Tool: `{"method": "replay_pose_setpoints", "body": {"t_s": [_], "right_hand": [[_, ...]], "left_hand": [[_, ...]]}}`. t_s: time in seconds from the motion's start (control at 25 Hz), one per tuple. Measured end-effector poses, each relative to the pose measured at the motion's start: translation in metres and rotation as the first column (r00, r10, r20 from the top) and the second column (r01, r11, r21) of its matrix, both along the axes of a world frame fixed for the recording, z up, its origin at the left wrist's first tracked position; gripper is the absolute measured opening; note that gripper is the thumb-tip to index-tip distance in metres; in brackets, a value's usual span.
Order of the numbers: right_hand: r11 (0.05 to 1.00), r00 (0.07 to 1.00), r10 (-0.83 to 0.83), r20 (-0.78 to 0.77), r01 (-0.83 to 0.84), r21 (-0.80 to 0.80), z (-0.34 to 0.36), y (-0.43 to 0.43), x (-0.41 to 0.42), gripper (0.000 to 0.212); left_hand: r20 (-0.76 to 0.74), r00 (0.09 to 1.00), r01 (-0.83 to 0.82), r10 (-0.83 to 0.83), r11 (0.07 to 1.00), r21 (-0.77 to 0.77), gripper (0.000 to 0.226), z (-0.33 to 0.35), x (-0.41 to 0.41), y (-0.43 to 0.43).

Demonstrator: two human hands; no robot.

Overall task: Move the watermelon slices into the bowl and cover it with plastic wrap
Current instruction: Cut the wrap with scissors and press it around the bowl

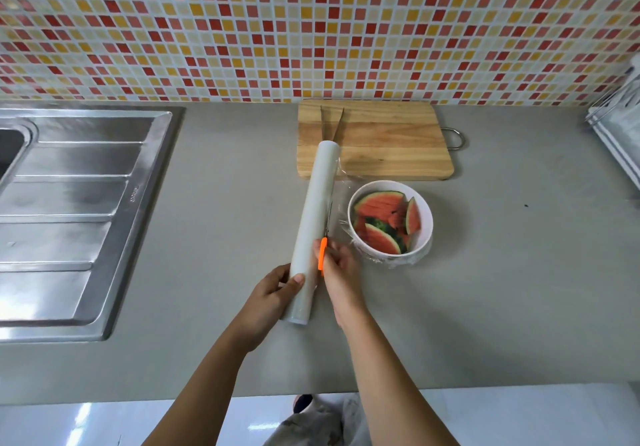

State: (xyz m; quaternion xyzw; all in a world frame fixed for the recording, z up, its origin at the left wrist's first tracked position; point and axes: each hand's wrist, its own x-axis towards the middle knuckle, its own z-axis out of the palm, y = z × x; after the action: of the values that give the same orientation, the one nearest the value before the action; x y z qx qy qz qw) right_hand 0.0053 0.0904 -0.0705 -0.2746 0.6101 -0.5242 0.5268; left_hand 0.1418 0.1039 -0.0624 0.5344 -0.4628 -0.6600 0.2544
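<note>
On the counter [485,290], left hand [273,293] grips the plastic wrap roll [313,210]; right hand [337,265] holds an orange-handled blade [322,253] at film [341,196] stretched over the bowl [427,234] of watermelon slices [379,205].

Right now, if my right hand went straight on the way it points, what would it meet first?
The right hand points its orange-handled blade away along the white wrap roll. First in line is the clear film stretched toward the white bowl; beyond, probably the wooden cutting board. Depth is unclear.
</note>
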Motion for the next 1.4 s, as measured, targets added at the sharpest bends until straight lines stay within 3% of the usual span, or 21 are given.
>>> {"method": "replay_pose_setpoints", "body": {"t_s": [0.16, 0.36, 0.88, 1.04, 1.4], "right_hand": [[1.000, 1.000, 0.007, -0.003, -0.007, 0.005, -0.005, 0.015, 0.001, 0.010], [0.999, 1.000, 0.006, 0.025, -0.005, -0.039, 0.001, 0.008, -0.001, 0.017], [0.978, 0.973, -0.199, 0.118, 0.189, 0.094, 0.016, -0.040, 0.003, 0.010], [0.970, 0.961, -0.242, 0.137, 0.239, 0.039, 0.013, -0.041, 0.004, 0.005], [0.952, 0.951, -0.287, 0.117, 0.270, 0.145, 0.019, -0.051, 0.009, 0.031]], "left_hand": [[0.002, 1.000, -0.006, 0.006, 1.000, 0.004, 0.034, 0.004, 0.000, -0.002], [-0.006, 1.000, -0.010, 0.010, 1.000, -0.001, 0.022, 0.002, 0.004, -0.002], [0.064, 0.998, 0.030, -0.028, 0.999, -0.028, 0.018, 0.011, 0.010, -0.005], [0.075, 0.996, 0.049, -0.047, 0.998, -0.028, 0.020, 0.011, 0.015, -0.003], [0.058, 0.996, 0.060, -0.060, 0.998, 0.004, 0.033, 0.008, 0.029, 0.002]]}}
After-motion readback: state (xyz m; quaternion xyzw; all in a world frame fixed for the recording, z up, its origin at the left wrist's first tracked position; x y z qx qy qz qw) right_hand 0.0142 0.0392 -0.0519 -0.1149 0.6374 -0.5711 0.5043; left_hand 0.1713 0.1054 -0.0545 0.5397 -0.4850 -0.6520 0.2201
